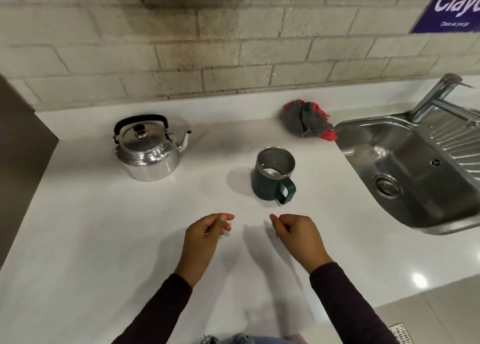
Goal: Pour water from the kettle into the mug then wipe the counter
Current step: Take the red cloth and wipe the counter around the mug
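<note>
— White counter (104, 252) runs under us, with pale brick tiles on the wall behind. Where do our hands sit?

— We hold both above the near part of the counter, close together, dark sleeves up to the wrists. Our left hand (205, 236) has its fingers loosely curled with nothing in them; our right hand (296, 233) is the same, curled and grasping nothing.

— And the kettle?

— We see the metal kettle (148, 151) upright to the far left, well apart from our left hand, lid on, black handle raised, spout pointing right toward the mug.

— The mug?

— We see the dark mug (272, 177) upright just beyond our right hand, not touched, its handle turned toward us and to the right. Its steel inside shines; we cannot tell whether it holds water.

— Anything between them?

— Bare counter lies between kettle and mug, and between mug and hands.

— What else do we see?

— A crumpled grey and red cloth (309, 121) lies behind the mug, just beside the corner of the steel sink (405, 167) on the right. A tap (433, 97) leans over the sink, and a purple sign (449, 6) hangs on the wall above.
</note>
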